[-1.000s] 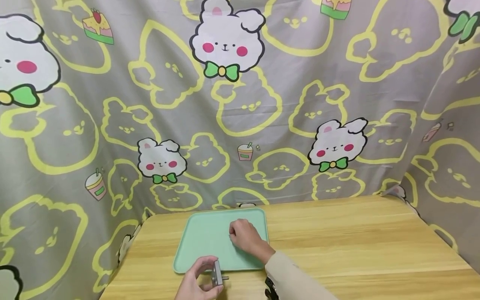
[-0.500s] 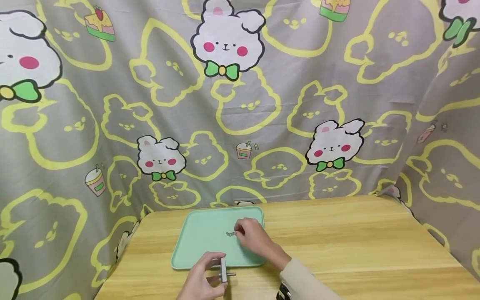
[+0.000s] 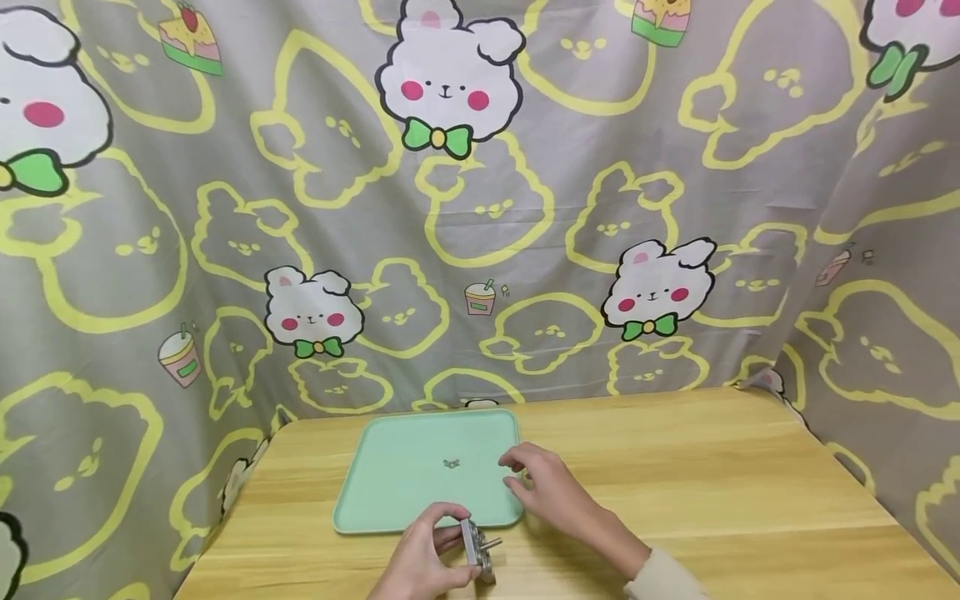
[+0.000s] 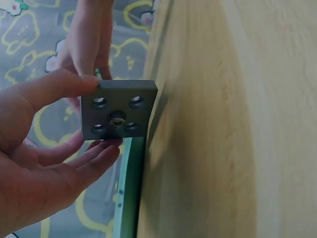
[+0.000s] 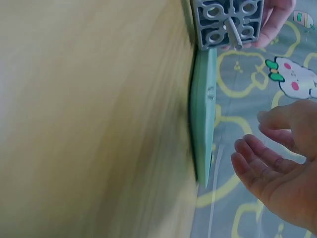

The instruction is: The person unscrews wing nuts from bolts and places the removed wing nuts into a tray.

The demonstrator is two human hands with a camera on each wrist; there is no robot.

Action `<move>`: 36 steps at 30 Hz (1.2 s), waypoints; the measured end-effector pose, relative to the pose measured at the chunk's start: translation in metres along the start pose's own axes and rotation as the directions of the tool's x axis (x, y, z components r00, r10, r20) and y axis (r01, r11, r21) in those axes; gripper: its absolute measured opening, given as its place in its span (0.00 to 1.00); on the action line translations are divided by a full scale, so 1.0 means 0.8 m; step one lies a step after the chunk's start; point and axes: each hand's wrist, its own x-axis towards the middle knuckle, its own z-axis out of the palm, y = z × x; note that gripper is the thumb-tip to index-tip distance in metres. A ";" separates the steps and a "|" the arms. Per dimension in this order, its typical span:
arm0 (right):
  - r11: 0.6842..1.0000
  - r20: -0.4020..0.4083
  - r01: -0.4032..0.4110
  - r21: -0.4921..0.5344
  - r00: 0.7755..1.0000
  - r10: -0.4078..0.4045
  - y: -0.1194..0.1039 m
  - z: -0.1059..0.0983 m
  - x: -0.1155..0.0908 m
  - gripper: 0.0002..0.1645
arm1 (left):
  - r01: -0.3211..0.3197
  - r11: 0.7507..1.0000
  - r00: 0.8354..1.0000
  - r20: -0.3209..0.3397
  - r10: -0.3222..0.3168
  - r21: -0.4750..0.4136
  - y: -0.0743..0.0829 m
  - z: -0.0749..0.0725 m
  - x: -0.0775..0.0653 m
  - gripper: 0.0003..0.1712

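Note:
My left hand pinches a square grey plate by opposite edges, thumb on one side and fingers on the other. In the left wrist view its smooth face shows a hole near each corner and a bolt head in the middle. The ribbed back of this plate, with a thin bolt shank sticking out, faces the right wrist camera. My right hand hovers by the tray's right edge, fingers loosely bent and apart, nothing between them. Several tiny metal pieces lie on the green tray; their kind is too small to tell.
The tray rests on a wood-grain table, toward its left side. A grey patterned curtain hangs behind the table and along both sides.
My right hand has drawn back rightward from the tray's middle and its fingers have spread, uncovering the tiny metal pieces. My left hand has shifted right with the plate, which has turned slightly.

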 end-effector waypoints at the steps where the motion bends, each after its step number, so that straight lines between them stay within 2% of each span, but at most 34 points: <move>1: 1.000 0.003 -0.009 0.011 1.000 0.009 0.002 -0.003 -0.004 0.12 | 0.007 1.000 1.000 -0.001 -0.007 -0.023 -0.001 0.001 0.000 0.35; 7: 0.993 -0.005 -0.087 0.074 0.996 0.087 0.019 -0.027 -0.035 0.14 | 0.059 0.987 0.998 0.018 -0.057 -0.149 -0.004 0.014 0.004 0.37; 11: 0.989 -0.013 -0.101 0.109 0.995 0.103 0.028 -0.043 -0.054 0.14 | 0.119 0.967 0.993 0.040 -0.113 -0.226 -0.002 0.022 0.005 0.36; 13: 0.990 -0.027 -0.093 0.101 0.995 0.097 0.032 -0.053 -0.062 0.14 | 0.145 0.963 0.989 0.040 -0.140 -0.226 -0.001 0.027 0.007 0.36; 17: 0.993 -0.059 -0.091 0.081 0.994 0.096 0.042 -0.069 -0.073 0.14 | 0.163 0.977 0.987 0.017 -0.162 -0.138 -0.001 0.033 0.012 0.36; 19: 0.994 -0.065 -0.087 0.069 0.994 0.092 0.047 -0.075 -0.076 0.14 | 0.159 0.986 0.987 0.010 -0.158 -0.059 -0.001 0.035 0.014 0.35; 21: 0.995 -0.064 -0.088 0.057 0.994 0.091 0.051 -0.079 -0.080 0.14 | 0.145 0.987 0.989 0.006 -0.146 0.067 -0.002 0.036 0.015 0.34; 23: 0.995 -0.068 -0.091 0.045 0.993 0.094 0.055 -0.084 -0.086 0.15 | 0.102 0.971 0.994 0.018 -0.108 0.216 -0.002 0.038 0.016 0.33; 26: 0.995 -0.098 -0.099 0.015 0.990 0.100 0.060 -0.092 -0.095 0.17 | 0.030 0.916 0.999 0.029 -0.046 0.400 0.000 0.041 0.018 0.34; 28: 0.995 -0.121 -0.098 -0.013 0.988 0.096 0.063 -0.096 -0.100 0.19 | 0.002 0.899 0.999 0.037 -0.020 0.439 0.000 0.042 0.019 0.35; 34: 0.990 -0.141 -0.094 -0.105 0.987 0.079 0.068 -0.110 -0.111 0.21 | 0.008 0.904 0.999 0.041 -0.028 0.426 -0.005 0.034 0.015 0.37; 36: 0.986 -0.147 -0.107 -0.132 0.985 0.087 0.069 -0.114 -0.114 0.22 | -0.009 0.897 0.999 0.036 -0.008 0.442 -0.007 0.032 0.013 0.37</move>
